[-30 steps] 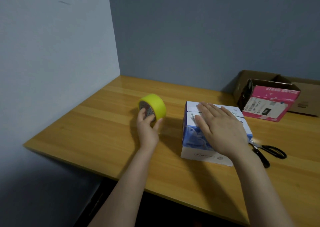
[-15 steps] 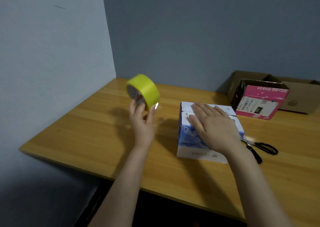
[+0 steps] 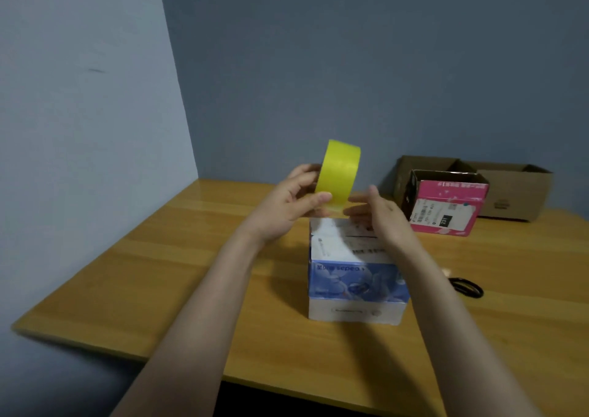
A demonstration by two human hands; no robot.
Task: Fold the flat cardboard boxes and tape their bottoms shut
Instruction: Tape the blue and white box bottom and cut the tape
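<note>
A folded blue and white cardboard box stands on the wooden table, its closed flaps facing up. Above its far edge my left hand holds a yellow tape roll upright in the air, thumb on its lower rim. My right hand hovers just right of the roll, fingers spread and reaching toward its lower edge, touching the roll lightly or nearly so. Neither hand rests on the box.
Black scissors lie on the table right of the box, partly hidden by my right forearm. A pink box and an open brown carton stand at the back right against the wall. A wall borders the table's left side.
My left hand lifted the tape roll off the table and carried it right, above the box. My right hand left the box top and rose to the roll.
</note>
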